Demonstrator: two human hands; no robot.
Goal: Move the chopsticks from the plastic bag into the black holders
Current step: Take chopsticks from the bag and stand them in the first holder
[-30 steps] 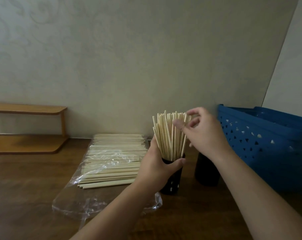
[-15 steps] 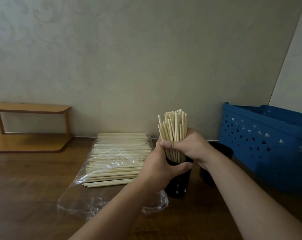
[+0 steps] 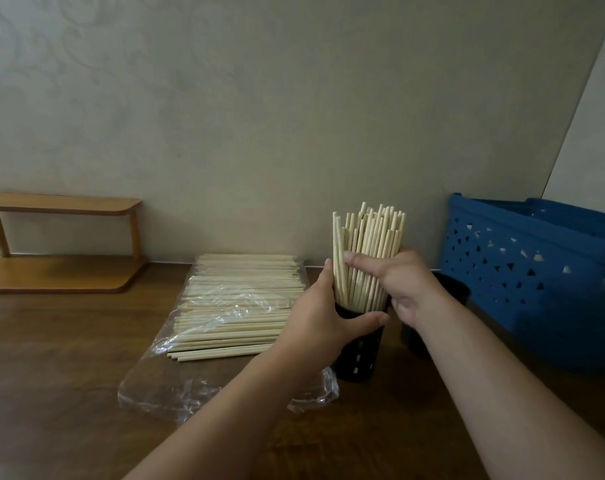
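Left hand wrapped around the upper part of a black holder just right of frame centre, thumb across the front near the rim, fingers behind. Holder upright on the brown table, packed with a bundle of chopsticks standing almost vertical, tips uneven at the top. Right hand closed around that bundle from the right side, index finger stretched across the front of the sticks, other fingers curled behind. Second black holder immediately right of the first, mostly hidden behind the right wrist; contents impossible to tell. Left of centre, a clear plastic bag flat on the table, open end toward the lower part of the frame, with a large stack of loose chopsticks lying crosswise on it. Bag's right edge touching the base of the held holder. Blue basket with triangular holes at the right edge. Wooden shelf at the middle left, against the wall.
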